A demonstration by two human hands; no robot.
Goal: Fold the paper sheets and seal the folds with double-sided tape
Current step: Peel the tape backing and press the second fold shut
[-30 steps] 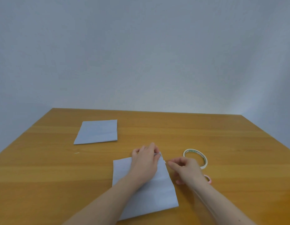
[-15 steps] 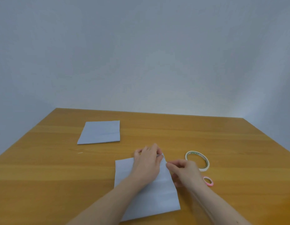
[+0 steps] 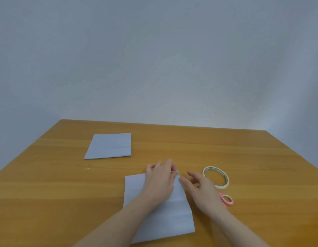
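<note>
A folded white paper sheet (image 3: pixel 172 216) lies on the wooden table (image 3: pixel 243 157) in front of me. My left hand (image 3: pixel 160 180) rests on its upper part, and its fingertips pinch the slightly raised far right corner. My right hand (image 3: pixel 202 191) sits just right of the sheet with fingers spread, the tips touching the sheet's right edge near that corner. A white roll of double-sided tape (image 3: pixel 223 186) lies flat on the table, to the right of my right hand. What lies under the left fingers is hidden.
A second folded white sheet (image 3: pixel 110 146) lies flat at the far left of the table. A small pink tape roll (image 3: pixel 231 202) sits just behind my right wrist. A tiny white scrap (image 3: pixel 87 168) lies left of centre. A plain wall stands beyond the table's far edge.
My right hand's fingers have gone from pinched together at the sheet's corner to spread apart. The left hand stays on the corner. The view has shifted slightly.
</note>
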